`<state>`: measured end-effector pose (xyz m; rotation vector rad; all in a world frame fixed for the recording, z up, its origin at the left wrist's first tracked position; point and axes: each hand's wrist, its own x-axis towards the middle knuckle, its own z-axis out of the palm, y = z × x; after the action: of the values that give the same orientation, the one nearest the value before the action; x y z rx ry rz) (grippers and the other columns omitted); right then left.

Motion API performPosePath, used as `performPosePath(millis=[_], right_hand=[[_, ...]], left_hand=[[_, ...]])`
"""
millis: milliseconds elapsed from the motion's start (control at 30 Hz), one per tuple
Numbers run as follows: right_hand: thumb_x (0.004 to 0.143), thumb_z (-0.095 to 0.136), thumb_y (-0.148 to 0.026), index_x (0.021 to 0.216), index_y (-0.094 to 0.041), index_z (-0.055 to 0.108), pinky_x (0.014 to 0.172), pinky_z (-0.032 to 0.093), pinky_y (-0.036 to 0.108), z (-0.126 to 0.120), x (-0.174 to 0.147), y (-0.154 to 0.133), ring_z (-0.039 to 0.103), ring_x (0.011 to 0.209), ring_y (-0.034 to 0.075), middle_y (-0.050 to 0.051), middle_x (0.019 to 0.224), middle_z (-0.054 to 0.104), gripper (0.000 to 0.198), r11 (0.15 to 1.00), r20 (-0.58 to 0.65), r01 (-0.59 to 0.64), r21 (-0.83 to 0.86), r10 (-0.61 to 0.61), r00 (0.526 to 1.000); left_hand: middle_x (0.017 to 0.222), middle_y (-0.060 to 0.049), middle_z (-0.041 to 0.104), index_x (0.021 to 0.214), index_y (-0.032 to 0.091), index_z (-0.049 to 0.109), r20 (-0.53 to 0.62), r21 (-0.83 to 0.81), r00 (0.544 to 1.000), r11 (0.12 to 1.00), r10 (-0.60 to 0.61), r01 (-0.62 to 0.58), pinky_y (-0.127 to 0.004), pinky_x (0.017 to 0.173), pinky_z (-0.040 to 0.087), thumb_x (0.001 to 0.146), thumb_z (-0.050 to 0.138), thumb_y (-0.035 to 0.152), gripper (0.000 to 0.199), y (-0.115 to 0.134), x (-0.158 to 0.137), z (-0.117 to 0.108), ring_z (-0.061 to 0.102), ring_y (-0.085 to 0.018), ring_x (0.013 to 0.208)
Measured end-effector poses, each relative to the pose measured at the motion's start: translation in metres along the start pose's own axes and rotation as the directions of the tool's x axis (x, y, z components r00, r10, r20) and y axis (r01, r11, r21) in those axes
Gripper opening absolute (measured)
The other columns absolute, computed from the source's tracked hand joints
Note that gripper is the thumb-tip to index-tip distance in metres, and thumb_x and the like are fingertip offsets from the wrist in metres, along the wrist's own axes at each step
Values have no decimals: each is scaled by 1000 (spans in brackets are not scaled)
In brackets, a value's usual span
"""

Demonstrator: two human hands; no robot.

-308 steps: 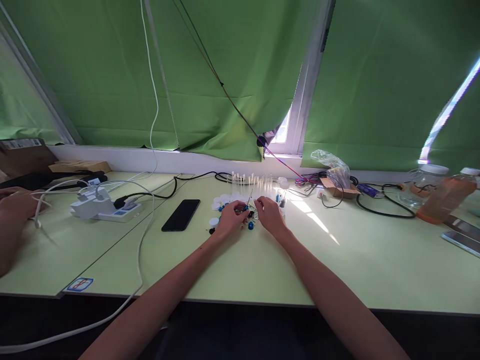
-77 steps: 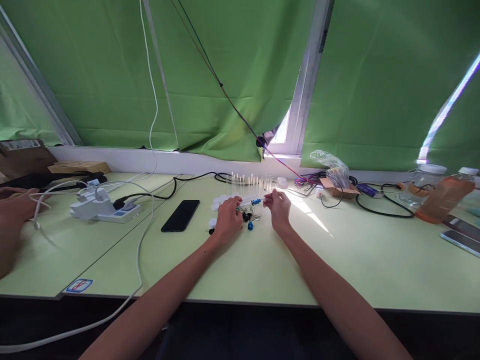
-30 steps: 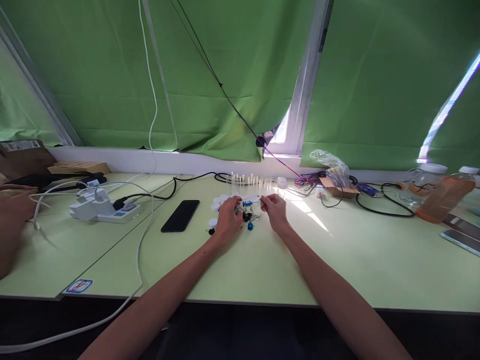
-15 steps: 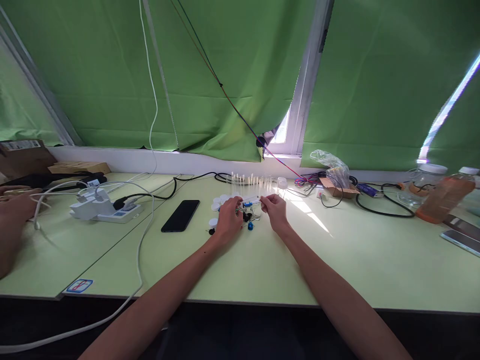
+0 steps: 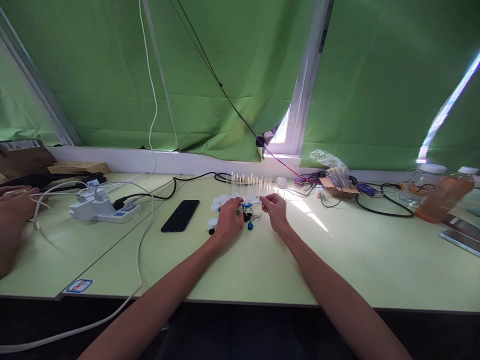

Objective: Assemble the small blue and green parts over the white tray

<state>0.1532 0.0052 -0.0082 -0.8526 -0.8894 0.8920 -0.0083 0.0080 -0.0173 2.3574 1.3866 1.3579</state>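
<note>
pale tabletop (image 5: 240, 270), blue component (image 5: 247, 205) between both hands (image 5: 229, 218) (image 5: 275, 210)

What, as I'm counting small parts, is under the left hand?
Small parts show beside the left hand, on its thumb side, and white caps on its other side. Whatever lies directly beneath it is covered, so I can't tell.

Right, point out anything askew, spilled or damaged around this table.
The green blind stands out: its lower right corner is bunched beside the window frame, leaving a bright gap. Small parts lie loose beside the left hand, but whether they spilled is unclear.
</note>
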Motion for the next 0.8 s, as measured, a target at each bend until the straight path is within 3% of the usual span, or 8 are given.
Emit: performPosePath(millis=[200,367,533,800], right_hand=[[66,78,-40,70,-20,51,42,32,24,1,-3,0,43,44,8,-6,53,52,34,999,-19,46,-22,-47,999],[75,67,-56,72,-21,50,41,34,25,3,-1,1,48,43,8,-2,69,61,39,998,-77,42,-53,-46,996],[76,61,-66,67,-20,49,38,31,25,5,0,0,48,41,8,0,66,61,48,999,-31,-26,46,27,999],[71,68,-67,71,-19,55,37,30,24,5,-4,-8,48,40,9,0,61,60,49,977,85,-177,116,168,982]], left_hand=[[100,-6,67,109,22,58,-2,-70,998,996,-62,62,-38,85,49,77,50,9,36,4,-1,0,63,-22,94],[90,-3,67,98,24,58,-53,-122,993,987,-109,102,-36,78,51,72,52,7,31,4,3,1,63,-20,84],[83,-1,67,94,22,58,-57,-155,986,977,-155,145,-32,74,50,68,53,9,29,4,6,-2,62,-18,80],[81,-1,66,91,21,58,-51,-167,991,979,-128,118,-30,74,49,66,52,11,28,2,6,1,62,-18,79]])
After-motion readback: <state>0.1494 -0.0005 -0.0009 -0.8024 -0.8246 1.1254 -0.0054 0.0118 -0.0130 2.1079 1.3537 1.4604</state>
